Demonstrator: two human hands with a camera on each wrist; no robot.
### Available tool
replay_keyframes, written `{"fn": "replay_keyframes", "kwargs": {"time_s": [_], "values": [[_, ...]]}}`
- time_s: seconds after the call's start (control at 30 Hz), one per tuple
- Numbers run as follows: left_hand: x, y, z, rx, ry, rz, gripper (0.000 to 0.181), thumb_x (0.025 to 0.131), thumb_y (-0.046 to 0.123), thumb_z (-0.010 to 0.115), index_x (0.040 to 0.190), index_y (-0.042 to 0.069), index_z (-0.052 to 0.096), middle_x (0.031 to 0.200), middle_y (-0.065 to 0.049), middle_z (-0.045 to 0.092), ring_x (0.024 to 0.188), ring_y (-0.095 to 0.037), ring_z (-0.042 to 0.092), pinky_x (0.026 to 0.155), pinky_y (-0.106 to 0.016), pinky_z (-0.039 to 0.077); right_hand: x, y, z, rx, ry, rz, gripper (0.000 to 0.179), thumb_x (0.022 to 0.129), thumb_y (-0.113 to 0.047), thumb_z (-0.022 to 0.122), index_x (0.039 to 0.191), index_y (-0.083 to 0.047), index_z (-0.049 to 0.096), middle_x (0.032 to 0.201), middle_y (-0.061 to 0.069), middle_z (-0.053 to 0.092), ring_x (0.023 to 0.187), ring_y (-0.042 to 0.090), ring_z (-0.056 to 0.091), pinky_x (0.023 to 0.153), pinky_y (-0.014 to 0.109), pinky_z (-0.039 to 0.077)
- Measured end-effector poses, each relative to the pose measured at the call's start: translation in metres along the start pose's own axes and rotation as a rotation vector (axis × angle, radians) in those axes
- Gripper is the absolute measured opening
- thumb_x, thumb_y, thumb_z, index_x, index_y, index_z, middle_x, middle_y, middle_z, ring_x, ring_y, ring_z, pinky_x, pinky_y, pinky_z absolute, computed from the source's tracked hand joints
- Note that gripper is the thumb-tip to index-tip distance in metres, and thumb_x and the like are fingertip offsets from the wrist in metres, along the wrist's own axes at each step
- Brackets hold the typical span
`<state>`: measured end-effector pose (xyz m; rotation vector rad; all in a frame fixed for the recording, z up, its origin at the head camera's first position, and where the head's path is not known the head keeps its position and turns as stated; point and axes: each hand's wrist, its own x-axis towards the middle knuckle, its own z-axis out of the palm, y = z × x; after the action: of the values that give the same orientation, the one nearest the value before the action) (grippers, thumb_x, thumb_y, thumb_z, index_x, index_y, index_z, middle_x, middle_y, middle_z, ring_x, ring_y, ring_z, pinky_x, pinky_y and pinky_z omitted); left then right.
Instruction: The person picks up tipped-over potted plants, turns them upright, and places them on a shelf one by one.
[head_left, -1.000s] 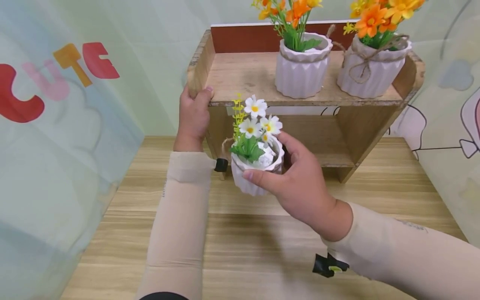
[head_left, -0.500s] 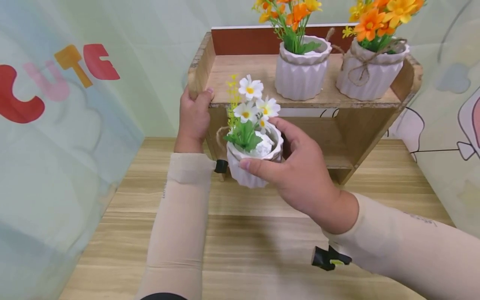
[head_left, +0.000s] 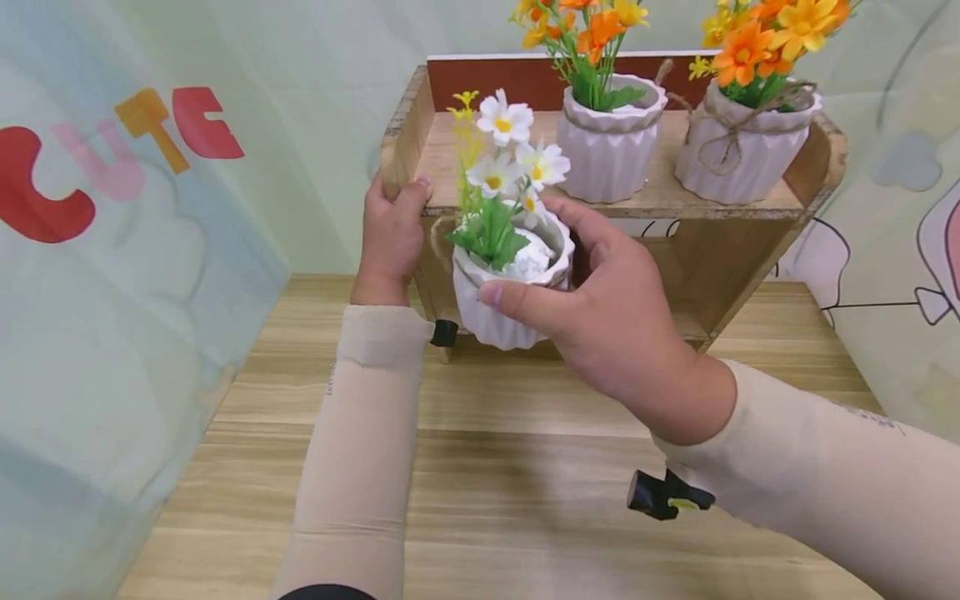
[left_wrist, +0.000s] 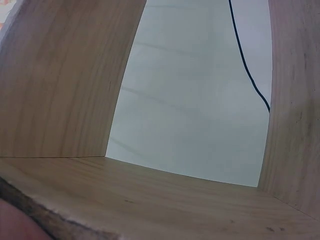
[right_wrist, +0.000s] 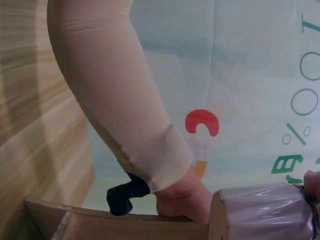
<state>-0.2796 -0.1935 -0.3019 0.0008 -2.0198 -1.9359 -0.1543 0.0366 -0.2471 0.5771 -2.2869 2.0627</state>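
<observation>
My right hand holds a white fluted flowerpot, thumb across the near side and fingers round the far right. White daisies with yellow centres, green leaves and a yellow sprig stand in the pot. It hangs in front of the shelf's upper board, above the table. My left hand grips the left side of a small two-tier wooden shelf, thumb over the front edge. In the left wrist view, the shelf's lower compartment fills the picture. The right wrist view catches the pot's smooth side.
Two more fluted pots, one in the middle and one at the right, stand on the upper board with orange and yellow flowers. The wood-grain table lies below. A printed cloth backdrop closes off the sides and back.
My right hand has raised the daisy flowerpot from below the upper board's edge, bringing the flowers in front of that board. My left hand keeps its grip on the shelf.
</observation>
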Motion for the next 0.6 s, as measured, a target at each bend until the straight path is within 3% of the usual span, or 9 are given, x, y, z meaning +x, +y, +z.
{"fn": "replay_keyframes", "kwargs": {"time_s": [0.33,0.6], "values": [[-0.002,0.002,-0.001,0.025,-0.002,-0.02,0.063,0.102,0.036,0.054,0.16,0.016,0.041,0.151,-0.008,0.05,0.133,-0.019,0.05,0.116,-0.034,0.04,0.01,-0.018,0.0,0.023,0.023,-0.012,0.07,0.086,-0.007,0.087,0.147,-0.009,0.055,0.127,0.009,0.069,0.107,0.021,0.069,0.087,0.028,0.06],[0.0,0.0,-0.001,-0.001,-0.008,0.001,0.061,0.102,0.034,0.055,0.159,0.016,0.044,0.151,-0.007,0.052,0.132,-0.017,0.05,0.116,-0.032,0.04,0.017,-0.029,0.001,0.01,0.03,-0.014,0.068,0.088,-0.009,0.085,0.148,-0.009,0.053,0.129,0.008,0.068,0.111,0.02,0.069,0.09,0.028,0.06]]}}
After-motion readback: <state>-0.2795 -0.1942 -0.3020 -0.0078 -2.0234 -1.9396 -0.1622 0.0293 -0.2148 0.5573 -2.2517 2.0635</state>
